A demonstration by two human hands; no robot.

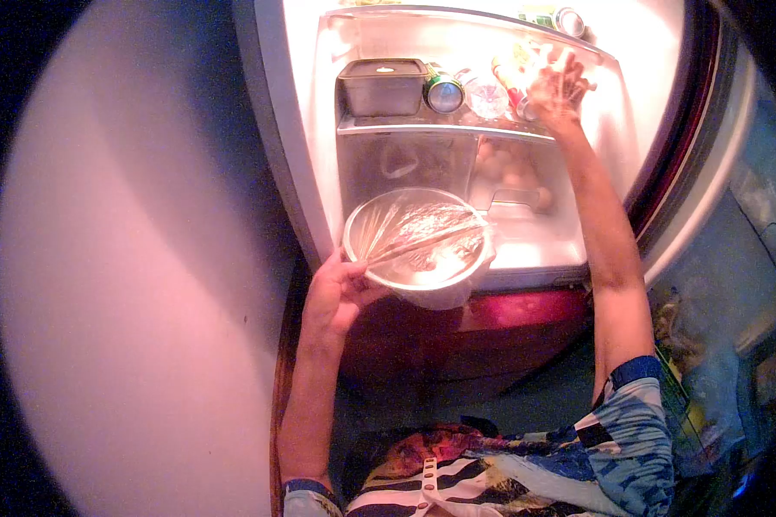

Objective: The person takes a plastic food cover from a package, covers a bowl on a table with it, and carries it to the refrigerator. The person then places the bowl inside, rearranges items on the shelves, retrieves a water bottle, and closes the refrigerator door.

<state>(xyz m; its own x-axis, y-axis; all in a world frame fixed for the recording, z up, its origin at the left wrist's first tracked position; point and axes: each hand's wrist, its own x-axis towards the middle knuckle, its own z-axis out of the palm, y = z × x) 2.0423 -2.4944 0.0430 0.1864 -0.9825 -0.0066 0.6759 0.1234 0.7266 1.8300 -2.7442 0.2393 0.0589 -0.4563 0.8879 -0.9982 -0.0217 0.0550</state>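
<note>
My left hand (341,293) grips the rim of a round white bowl (418,241) covered with clear wrap, held in front of the fridge's lower drawers. My right hand (560,86) reaches onto the middle shelf (440,127), its fingers spread over a red can (513,95) at the right; whether they touch it is unclear. Left of it on that shelf lie a clear plastic item (487,96), a green can (444,92) on its side, and a lidded rectangular container (384,88).
Eggs (513,164) show inside a clear drawer below the shelf. Another can (569,21) lies on the upper shelf. The fridge door (703,155) stands open at the right, and a pale wall (138,284) is at the left.
</note>
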